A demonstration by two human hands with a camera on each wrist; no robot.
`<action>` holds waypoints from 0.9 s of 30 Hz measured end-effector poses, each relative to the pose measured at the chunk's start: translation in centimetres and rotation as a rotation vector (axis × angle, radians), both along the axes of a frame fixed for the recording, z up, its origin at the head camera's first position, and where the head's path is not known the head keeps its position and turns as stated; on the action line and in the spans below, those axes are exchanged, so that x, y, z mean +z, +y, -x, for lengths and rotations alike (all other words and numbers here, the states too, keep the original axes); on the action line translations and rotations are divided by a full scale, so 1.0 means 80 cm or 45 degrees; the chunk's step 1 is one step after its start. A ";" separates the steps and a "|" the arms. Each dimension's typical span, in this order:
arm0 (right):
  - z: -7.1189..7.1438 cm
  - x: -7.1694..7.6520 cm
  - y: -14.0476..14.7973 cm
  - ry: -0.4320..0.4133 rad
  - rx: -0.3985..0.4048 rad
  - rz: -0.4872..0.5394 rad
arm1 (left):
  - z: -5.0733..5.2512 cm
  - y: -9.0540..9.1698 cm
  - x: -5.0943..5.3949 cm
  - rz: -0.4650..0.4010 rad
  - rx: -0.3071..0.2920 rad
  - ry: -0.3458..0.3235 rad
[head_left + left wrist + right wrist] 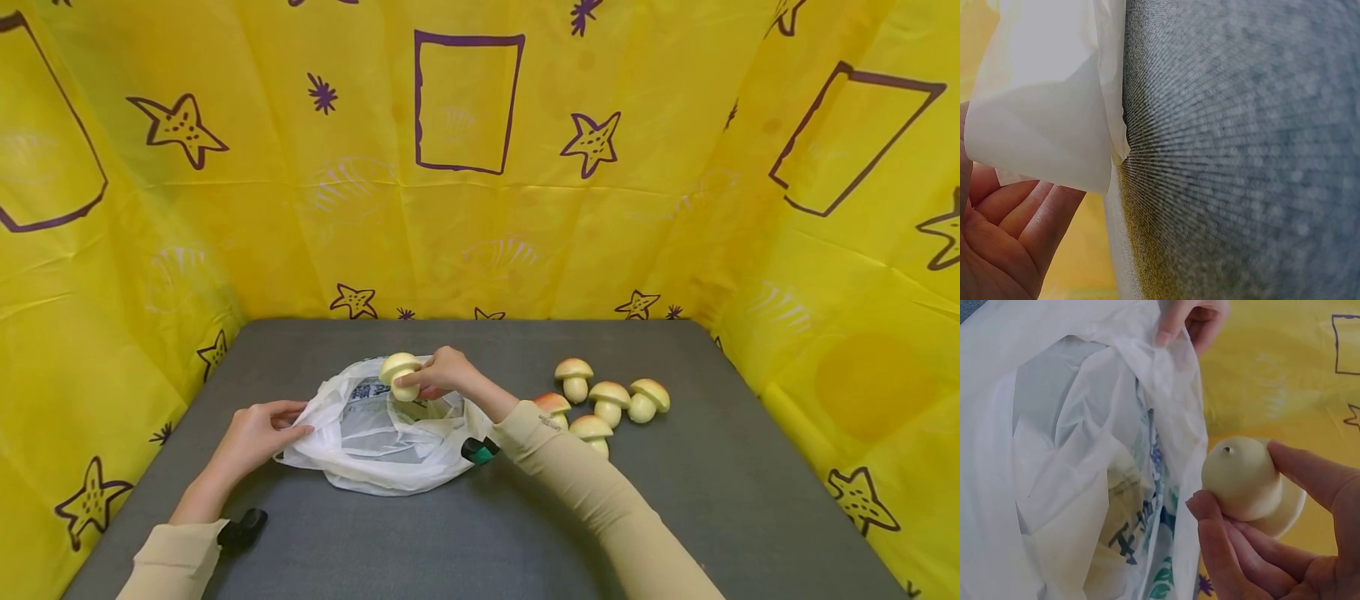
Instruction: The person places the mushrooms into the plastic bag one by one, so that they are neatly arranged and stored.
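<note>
Head view, right grip (442,371): thumb and fingers pinch a toy mushroom (399,367) by the stem, its cap uppermost.
Held mushroom: above the mouth of a white plastic bag (405,479), nearer its far rim.
Left grip (258,433): thumb and fingers hold the bag's left rim; a flap hides the fingertips in the left wrist view.
Loose mushrooms: five (609,404), orange-tinted, caps up, cluster right of the bag.
In the way: the right sleeve (600,492) partly covers the two nearest.
Bag: mouth spread, dark and green print; a yellowish patch shows within, contents unclear.
Under everything: a grey surface (420,550).
Behind: a yellow backdrop (465,233) with starfish drawings.
</note>
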State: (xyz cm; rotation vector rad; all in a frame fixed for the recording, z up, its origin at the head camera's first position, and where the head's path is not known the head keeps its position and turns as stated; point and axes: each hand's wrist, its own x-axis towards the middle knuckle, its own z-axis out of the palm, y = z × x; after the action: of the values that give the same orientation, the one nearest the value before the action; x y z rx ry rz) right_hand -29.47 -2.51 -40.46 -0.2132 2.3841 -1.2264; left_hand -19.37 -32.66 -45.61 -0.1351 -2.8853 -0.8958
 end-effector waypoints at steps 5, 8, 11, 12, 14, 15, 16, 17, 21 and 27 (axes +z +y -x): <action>-0.002 0.001 -0.010 -0.021 -0.021 0.002 | 0.001 0.000 -0.001 0.000 0.000 0.000; -0.002 -0.001 -0.015 -0.022 -0.042 0.003 | 0.001 0.000 0.000 -0.002 -0.001 0.002; -0.001 -0.006 -0.020 -0.026 -0.068 0.009 | 0.001 0.000 0.000 -0.003 -0.003 0.000; 0.000 -0.008 -0.021 -0.029 -0.077 0.013 | 0.001 0.000 0.000 -0.002 -0.003 -0.002; 0.001 -0.012 -0.024 -0.027 -0.087 0.002 | 0.001 0.000 0.000 -0.001 -0.002 -0.005; 0.002 -0.014 -0.026 -0.031 -0.095 0.005 | 0.001 0.000 0.000 -0.001 -0.001 -0.007; 0.002 -0.015 -0.028 -0.032 -0.100 0.003 | 0.001 0.000 0.000 -0.001 0.000 -0.008; 0.003 -0.017 -0.029 -0.033 -0.103 0.002 | 0.001 0.000 0.000 -0.001 0.002 -0.008; 0.005 -0.021 -0.037 -0.049 -0.125 0.005 | 0.001 0.000 0.000 -0.001 0.000 -0.005; 0.007 -0.027 -0.050 -0.064 -0.156 -0.036 | 0.002 0.000 0.000 0.003 -0.002 0.010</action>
State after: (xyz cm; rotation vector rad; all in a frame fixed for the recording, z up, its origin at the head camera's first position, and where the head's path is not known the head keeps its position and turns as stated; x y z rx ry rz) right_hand -30.05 -6.48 -42.58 -0.0275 2.4000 -1.2359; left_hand -19.50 -32.67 -45.61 -0.1412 -2.8801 -0.8898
